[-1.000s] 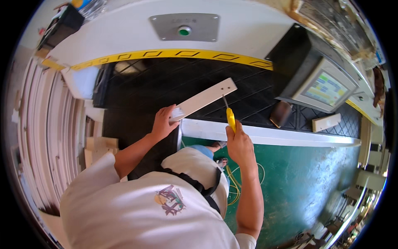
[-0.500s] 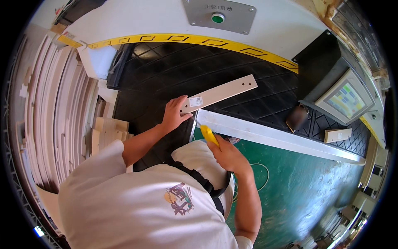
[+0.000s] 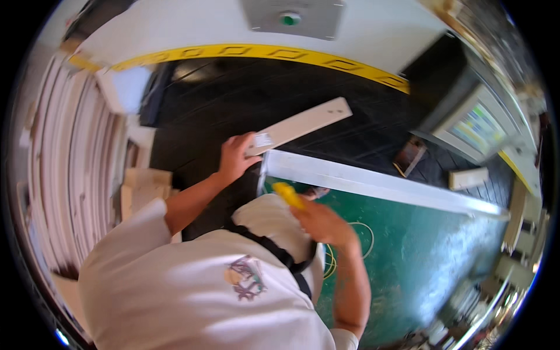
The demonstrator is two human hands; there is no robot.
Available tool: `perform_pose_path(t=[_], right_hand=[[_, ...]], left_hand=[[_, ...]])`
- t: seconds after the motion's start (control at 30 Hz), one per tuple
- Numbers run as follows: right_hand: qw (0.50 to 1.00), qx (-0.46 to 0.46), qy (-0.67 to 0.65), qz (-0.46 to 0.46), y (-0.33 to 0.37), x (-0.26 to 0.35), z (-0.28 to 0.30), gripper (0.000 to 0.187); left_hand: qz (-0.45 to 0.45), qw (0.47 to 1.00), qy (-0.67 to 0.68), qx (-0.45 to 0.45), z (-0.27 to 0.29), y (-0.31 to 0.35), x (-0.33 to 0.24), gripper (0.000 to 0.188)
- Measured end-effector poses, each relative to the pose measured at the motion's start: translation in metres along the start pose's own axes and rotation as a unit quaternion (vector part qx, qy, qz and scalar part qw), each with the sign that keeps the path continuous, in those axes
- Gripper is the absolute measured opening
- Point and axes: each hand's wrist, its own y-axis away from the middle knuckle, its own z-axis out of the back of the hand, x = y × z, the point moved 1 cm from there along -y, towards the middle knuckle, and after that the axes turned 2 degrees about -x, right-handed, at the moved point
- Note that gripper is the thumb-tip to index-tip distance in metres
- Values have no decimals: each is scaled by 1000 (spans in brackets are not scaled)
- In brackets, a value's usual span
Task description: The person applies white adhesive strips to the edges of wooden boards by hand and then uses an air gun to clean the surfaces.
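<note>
A pale wooden board lies slantwise over the black work surface, holes near its ends and a white label towards the left. The near left end of this board is gripped by my left hand, fingers over the top and thumb along the near edge. Lower and to the right, my right hand is closed around a yellow-handled tool. That tool points up and left, apart from the board; blur hides its tip.
A white metal edge borders the black surface. At right are a screen panel, a short wooden block and a dark brown block. Long boards are stacked at left. A hose lies on the green floor.
The yellow-handled tool has moved away from the board's near edge, down and slightly left with my right hand. My left hand keeps its grip; the whole view has shifted a little.
</note>
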Motion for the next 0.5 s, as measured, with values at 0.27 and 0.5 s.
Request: perform_pose_path(t=[0.27,0.5], right_hand=[[890,-454,17,-49,-9,-49,34,53],[999,-2,15,48,5,-55,-13,68]], left_hand=[[3,998,-50,35,-4,-1,15,84],[-3,997,38,63,-4,-18,4,72]])
